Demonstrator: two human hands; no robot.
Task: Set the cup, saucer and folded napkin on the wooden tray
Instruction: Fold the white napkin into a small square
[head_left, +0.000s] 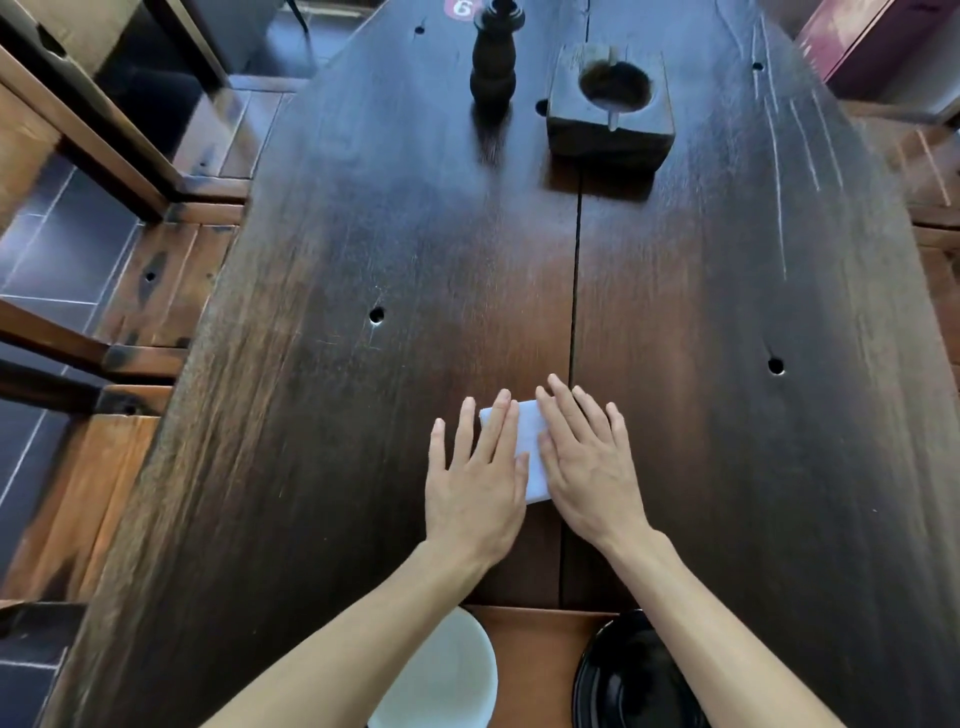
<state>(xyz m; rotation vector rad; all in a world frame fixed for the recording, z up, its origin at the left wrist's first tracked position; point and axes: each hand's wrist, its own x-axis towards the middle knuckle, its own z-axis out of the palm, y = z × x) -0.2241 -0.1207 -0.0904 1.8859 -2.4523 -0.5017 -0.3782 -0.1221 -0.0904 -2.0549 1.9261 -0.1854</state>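
Both hands lay flat, fingers straight, on a white folded paper napkin (530, 441) on the long dark wooden table (363, 312). Left hand (475, 483) covered the napkin's left part, right hand (589, 467) its right part; a strip of white showed between them. Neither hand gripped: palms down, fingers spread and pressing only.

Napkin sat near the table's lengthwise seam, on the near half. At the near edge, under the forearms, a brown wooden tray (535, 660) carried a white round dish (447, 675) on its left and a glossy black round dish (628, 680) on its right; whether either was cup or saucer could not be told.

Far end: a dark turned wooden post (492, 57), upright, and beside it a square dark wooden block with a round hollow (608, 104).
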